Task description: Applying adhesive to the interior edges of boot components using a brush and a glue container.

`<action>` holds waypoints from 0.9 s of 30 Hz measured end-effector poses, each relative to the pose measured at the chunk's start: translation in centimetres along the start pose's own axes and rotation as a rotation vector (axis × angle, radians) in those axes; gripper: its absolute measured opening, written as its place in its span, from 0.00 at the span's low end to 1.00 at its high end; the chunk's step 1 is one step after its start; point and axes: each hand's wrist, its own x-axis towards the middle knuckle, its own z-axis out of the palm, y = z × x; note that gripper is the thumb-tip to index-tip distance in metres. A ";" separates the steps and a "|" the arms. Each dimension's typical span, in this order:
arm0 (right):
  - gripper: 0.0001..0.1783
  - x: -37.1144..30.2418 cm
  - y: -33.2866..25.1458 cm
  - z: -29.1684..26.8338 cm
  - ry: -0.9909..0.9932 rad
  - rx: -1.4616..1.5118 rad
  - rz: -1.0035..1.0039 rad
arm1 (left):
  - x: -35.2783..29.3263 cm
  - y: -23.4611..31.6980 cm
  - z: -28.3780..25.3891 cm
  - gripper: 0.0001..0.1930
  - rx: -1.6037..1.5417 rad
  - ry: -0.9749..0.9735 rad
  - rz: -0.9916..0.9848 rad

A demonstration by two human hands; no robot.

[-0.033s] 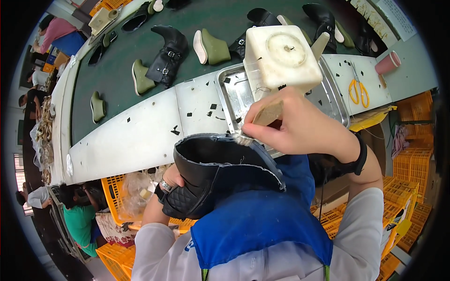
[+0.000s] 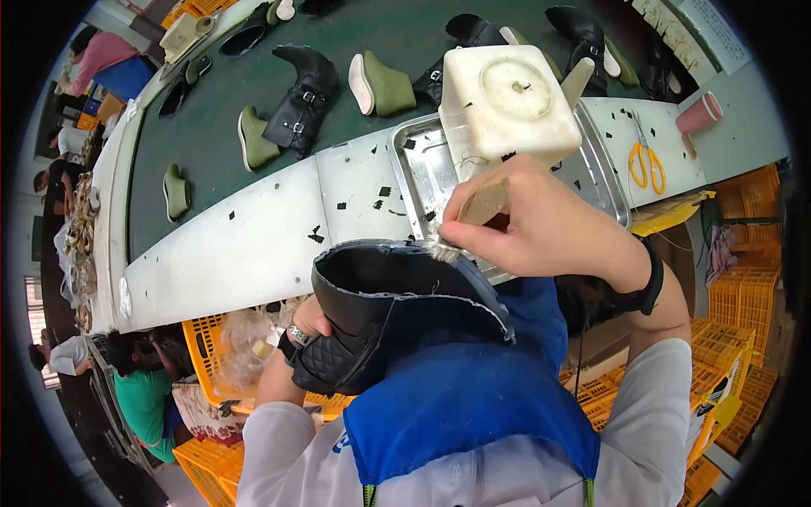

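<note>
— Factory line ahead of you: a white counter point(image 2: 253, 245) along a dark green conveyor belt point(image 2: 211, 127) carrying black boots and green lasts. What's in your hands?

— Your left hand point(image 2: 306, 325) is clamped around the quilted side of a black boot upper point(image 2: 397, 313), held at your chest. Your right hand point(image 2: 549, 228) grips a small brush point(image 2: 469, 215), bristles touching the upper's rim.

— Which step?

— Brushing the rim edge, I'd judge; next calls for working round the opening.

— Containers?

— A steel tray point(image 2: 422, 169) holds a white square tub point(image 2: 507, 101); its contents are hidden. Yellow-handled scissors point(image 2: 646, 160) lie beside the tray.
</note>
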 end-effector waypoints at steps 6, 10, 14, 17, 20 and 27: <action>0.04 0.4 0.1 1.2 0.081 0.041 -0.110 | -0.5 0.3 0.5 0.52 0.040 0.010 0.013; 0.03 0.9 0.7 2.4 0.205 0.132 -0.298 | -0.5 0.2 0.4 0.52 0.076 0.012 0.011; 0.04 1.1 0.5 2.7 0.246 0.192 -0.376 | -0.8 1.4 1.4 0.52 0.208 0.043 0.021; 0.07 0.2 0.2 1.2 0.442 0.342 -0.121 | -1.3 4.2 2.8 0.52 0.628 0.098 0.070; 0.11 -0.9 0.3 -1.3 0.604 0.465 -0.027 | -2.0 6.6 4.1 0.51 1.309 0.335 0.196; 0.08 -3.2 1.0 0.3 0.619 0.631 0.100 | -1.3 5.9 -0.2 0.32 1.617 0.931 0.900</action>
